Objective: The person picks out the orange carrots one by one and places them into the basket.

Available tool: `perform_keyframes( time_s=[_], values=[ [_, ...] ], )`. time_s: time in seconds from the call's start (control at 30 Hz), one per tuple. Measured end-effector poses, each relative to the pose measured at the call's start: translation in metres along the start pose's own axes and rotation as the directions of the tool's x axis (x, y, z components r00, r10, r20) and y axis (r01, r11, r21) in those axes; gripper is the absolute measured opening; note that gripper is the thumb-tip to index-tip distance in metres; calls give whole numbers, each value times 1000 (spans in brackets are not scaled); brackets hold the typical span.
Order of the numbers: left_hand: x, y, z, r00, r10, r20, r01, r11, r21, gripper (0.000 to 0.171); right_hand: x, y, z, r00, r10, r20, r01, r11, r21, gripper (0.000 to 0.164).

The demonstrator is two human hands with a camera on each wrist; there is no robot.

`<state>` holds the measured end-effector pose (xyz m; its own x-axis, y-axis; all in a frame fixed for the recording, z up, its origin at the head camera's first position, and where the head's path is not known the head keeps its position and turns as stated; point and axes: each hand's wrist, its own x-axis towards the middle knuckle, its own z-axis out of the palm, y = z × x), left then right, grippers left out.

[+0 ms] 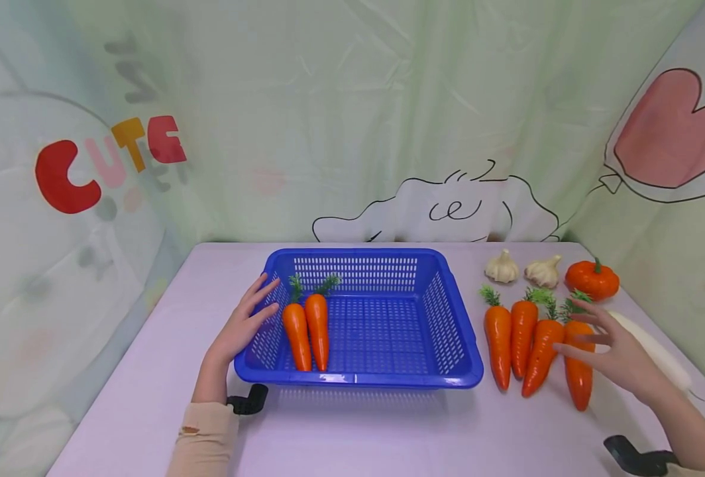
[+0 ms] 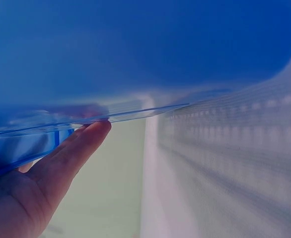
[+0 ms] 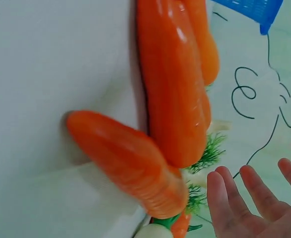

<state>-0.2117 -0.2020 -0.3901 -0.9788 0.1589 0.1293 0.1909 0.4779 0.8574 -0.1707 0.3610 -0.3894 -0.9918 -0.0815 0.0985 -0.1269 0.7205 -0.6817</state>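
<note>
At far left, a pale cloth wall carries bold coloured letters. The left hand comes up in a beige sleeve to the left side of a blue basket; its fingers are spread and fairly straight, resting against the rim without gripping it. The basket stands on a pale table. Inside, towards its left, two carrots lie side by side, green tops pointing away from the person.

To the right of the basket, four more carrots lie in a loose row on the table, tops also at the far end. Behind them sit two garlic bulbs, then a small orange pumpkin. The right hand hovers over the rightmost carrot, fingers and thumb spread wide and holding nothing; whether a fingertip touches the carrot I cannot tell. Partly behind this hand lies a long white radish.
</note>
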Motion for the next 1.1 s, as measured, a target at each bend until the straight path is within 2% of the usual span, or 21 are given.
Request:
perform_keyframes(
  time_s=[0.17,0.43,0.53,0.77,1.1],
  values=[
    [1,-1,0,1000,2,1,-2,1000,-1,51,-2,10,2,1000,19,-10,-19,1000,-15,83],
    [1,1,0,1000,-13,6,13,1000,-1,51,-3,20,2,997,75,18,-74,996,-46,83],
    [-1,6,0,1000,-25,9,25,1000,-12,51,-3,24,2,997,77,22,-76,995,-57,83],
    [-13,36,-2,1000,-25,17,25,999,-29,50,-1,31,0,993,107,45,-102,991,-87,84],
    [-14,39,-2,1000,-24,15,25,999,-27,50,3,44,-1,984,109,142,-97,991,-93,87]
  ],
)
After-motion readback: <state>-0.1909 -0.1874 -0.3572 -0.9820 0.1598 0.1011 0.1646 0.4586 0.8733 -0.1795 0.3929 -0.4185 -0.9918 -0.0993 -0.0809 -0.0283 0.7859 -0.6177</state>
